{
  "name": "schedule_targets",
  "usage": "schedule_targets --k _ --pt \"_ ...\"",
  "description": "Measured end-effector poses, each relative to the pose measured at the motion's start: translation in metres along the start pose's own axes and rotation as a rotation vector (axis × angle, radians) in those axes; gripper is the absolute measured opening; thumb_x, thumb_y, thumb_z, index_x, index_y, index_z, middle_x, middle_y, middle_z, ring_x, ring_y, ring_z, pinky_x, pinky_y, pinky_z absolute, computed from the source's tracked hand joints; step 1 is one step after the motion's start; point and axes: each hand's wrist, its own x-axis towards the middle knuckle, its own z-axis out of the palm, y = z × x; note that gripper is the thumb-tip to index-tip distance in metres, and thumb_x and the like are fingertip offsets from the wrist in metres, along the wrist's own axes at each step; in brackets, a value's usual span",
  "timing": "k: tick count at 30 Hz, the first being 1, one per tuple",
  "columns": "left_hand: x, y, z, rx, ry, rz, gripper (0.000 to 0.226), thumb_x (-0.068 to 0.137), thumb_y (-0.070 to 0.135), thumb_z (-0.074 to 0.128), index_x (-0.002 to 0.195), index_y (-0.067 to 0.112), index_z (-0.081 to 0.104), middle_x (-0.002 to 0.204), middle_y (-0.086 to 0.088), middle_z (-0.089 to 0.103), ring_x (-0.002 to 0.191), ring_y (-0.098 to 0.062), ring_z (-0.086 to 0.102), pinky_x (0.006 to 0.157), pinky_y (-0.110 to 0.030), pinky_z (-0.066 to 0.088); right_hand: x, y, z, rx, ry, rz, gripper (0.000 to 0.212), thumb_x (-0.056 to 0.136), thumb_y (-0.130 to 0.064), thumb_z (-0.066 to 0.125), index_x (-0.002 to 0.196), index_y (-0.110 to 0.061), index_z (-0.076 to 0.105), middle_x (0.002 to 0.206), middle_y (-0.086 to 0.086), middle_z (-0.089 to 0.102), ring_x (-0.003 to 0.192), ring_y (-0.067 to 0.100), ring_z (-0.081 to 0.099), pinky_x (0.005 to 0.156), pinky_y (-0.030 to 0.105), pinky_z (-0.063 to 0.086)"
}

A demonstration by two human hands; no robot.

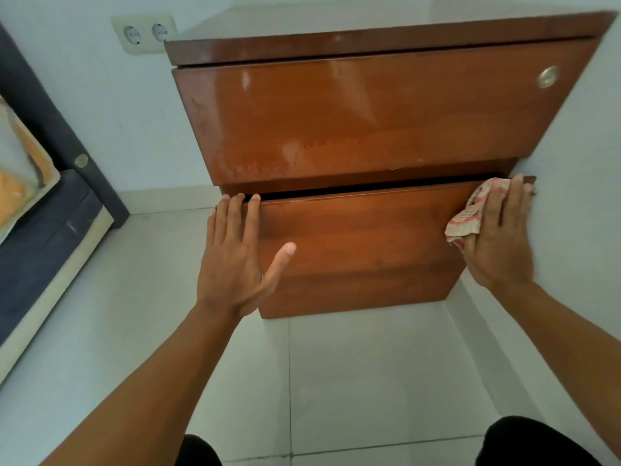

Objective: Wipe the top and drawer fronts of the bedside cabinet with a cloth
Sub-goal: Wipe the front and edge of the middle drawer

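Observation:
The brown wooden bedside cabinet (pixel 369 112) stands against the wall, seen from low down. Its upper drawer front has pale smears and a round metal lock (pixel 547 77) at the right. The lower drawer front (pixel 363 243) stands slightly out, with a dark gap above it. My left hand (pixel 235 257) lies flat on the lower drawer's left end, fingertips hooked over its top edge. My right hand (pixel 500 237) presses a pink-and-white patterned cloth (pixel 470 213) against the drawer's right end. The cabinet top is barely visible.
A white wall runs close along the cabinet's right side. A double wall socket (pixel 144 32) sits left of the cabinet top. A bed (pixel 37 210) with dark blue base and mattress is at the left. Pale floor tiles (pixel 336 381) lie below; my dark-clothed knees show at the bottom.

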Motion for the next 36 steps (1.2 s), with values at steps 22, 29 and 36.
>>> schedule_targets --k 22,29,36 --pt "0.002 -0.008 0.034 0.044 0.207 0.046 0.095 0.091 0.074 0.04 0.156 0.005 0.03 0.162 -0.02 0.029 0.153 -0.037 0.019 0.125 -0.052 0.02 -0.071 -0.25 0.101 0.213 0.147 -0.332 0.076 0.1 -0.04 0.05 0.162 -0.027 0.007 0.168 0.01 0.002 0.159 0.032 -0.002 0.128 0.051 -0.004" --pt "0.002 -0.004 0.034 0.04 0.213 0.024 0.093 0.092 0.072 0.04 0.156 0.006 0.029 0.162 -0.019 0.027 0.154 -0.036 0.016 0.125 -0.052 0.018 -0.057 -0.115 0.094 0.13 0.08 -0.197 0.077 0.092 -0.037 0.045 0.159 -0.02 0.011 0.163 0.023 0.014 0.151 0.049 0.012 0.122 0.064 0.016" --pt "0.003 -0.001 0.037 0.041 0.228 0.007 0.095 0.091 0.073 0.037 0.155 0.004 0.028 0.162 -0.021 0.026 0.154 -0.037 0.014 0.126 -0.05 0.013 -0.047 -0.012 0.069 0.033 -0.009 -0.031 0.081 0.097 -0.034 0.044 0.16 -0.006 0.003 0.163 0.04 0.007 0.151 0.061 0.005 0.126 0.063 0.0"
